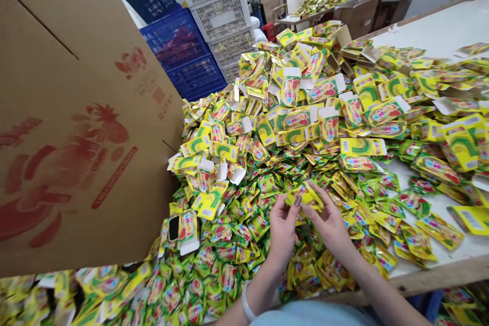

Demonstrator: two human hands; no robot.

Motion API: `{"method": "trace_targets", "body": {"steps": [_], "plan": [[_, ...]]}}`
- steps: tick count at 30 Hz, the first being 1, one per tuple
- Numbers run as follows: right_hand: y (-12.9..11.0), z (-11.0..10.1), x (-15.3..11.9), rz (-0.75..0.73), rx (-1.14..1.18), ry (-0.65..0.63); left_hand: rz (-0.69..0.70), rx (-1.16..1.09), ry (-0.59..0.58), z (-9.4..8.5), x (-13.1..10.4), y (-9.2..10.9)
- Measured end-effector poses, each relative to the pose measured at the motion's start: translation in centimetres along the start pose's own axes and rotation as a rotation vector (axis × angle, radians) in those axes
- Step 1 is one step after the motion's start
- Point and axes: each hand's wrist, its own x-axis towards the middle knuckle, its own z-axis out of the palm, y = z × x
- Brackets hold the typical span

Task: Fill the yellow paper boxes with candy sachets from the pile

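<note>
My left hand (282, 226) and my right hand (330, 220) meet over the heap in the middle of the view. Between their fingertips are yellow candy packets (311, 198); fingers hide part of them, so I cannot tell how many each hand has. Both hands are closed, thumbs toward each other. Under and around them lies a deep pile of small green candy packets (233, 234), with yellow ones (418, 242) mixed in to the right. Just beyond the hands, flat-lying yellow printed boxes (362, 146) are heaped, several with white flaps standing out.
A large brown carton (87, 163) with red print stands at the left. Blue crates (187, 41) and white crates (221, 15) are stacked behind. The white table (454, 25) has a wooden front edge (431, 277). A dark-screened device (173, 227) lies on the packets.
</note>
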Motion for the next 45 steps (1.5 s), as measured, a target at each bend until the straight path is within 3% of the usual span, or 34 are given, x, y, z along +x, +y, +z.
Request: {"method": "trace_targets", "body": {"steps": [2,4,6,7,10,12,14,16,18,20,22,24,26,27,31,37,41,45], "plan": [[-0.8,-0.2,0.2,0.128,0.152,-0.115,0.126,0.194,-0.067,-1.0,0.4,0.9],[-1.4,-1.0,0.7,0.176,0.225,-0.084,0.350,0.508,-0.001,-3.3,1.5,2.6],[-1.8,-2.3,1.3,0.164,0.194,-0.015,0.569,0.874,0.249,-6.9,3.4,4.8],[-2.0,-3.0,1.6,0.148,0.157,0.003,0.591,0.927,0.348,-8.9,4.5,6.0],[-2.1,-4.6,2.1,0.123,0.083,-0.010,0.588,0.975,0.536,-15.2,7.9,8.6],[-2.1,-5.1,2.0,0.141,0.087,-0.036,0.437,0.993,0.570,-18.4,9.7,9.3],[-2.1,-5.1,1.8,0.162,0.088,-0.052,0.293,0.961,0.573,-20.4,10.9,9.4],[-2.1,-5.0,1.7,0.169,0.078,-0.061,0.286,0.921,0.600,-21.0,11.2,9.4],[-2.4,-5.0,1.6,0.156,0.069,-0.056,0.362,0.879,0.627,-20.4,10.5,9.7],[-3.0,-5.1,1.7,0.146,0.064,-0.075,0.391,0.819,0.569,-18.7,8.9,10.0],[-3.9,-5.2,1.8,0.143,0.071,-0.123,0.374,0.741,0.397,-16.1,6.8,10.0],[-5.2,-5.0,1.9,0.149,0.102,-0.201,0.292,0.634,0.146,-12.9,4.7,9.4],[-6.7,-4.4,2.1,0.135,0.150,-0.275,0.092,0.367,-0.201,-9.8,3.0,8.2],[-7.4,-3.9,2.2,0.117,0.163,-0.311,0.016,0.272,-0.288,-8.3,2.4,7.4],[-9.9,-2.1,3.2,-0.020,0.094,-0.431,-0.162,0.191,-0.370,-4.5,1.5,5.2],[-10.9,-1.8,5.0,-0.375,-0.492,-0.704,-0.145,0.170,-0.441,-3.2,1.6,6.0],[-11.1,-2.3,5.6,-0.414,-0.795,-0.820,-0.061,0.332,-0.481,-3.1,1.5,6.3],[-11.4,-2.8,6.6,-0.446,-0.820,-0.885,-0.056,0.329,-0.523,-3.2,1.6,6.3]]}}
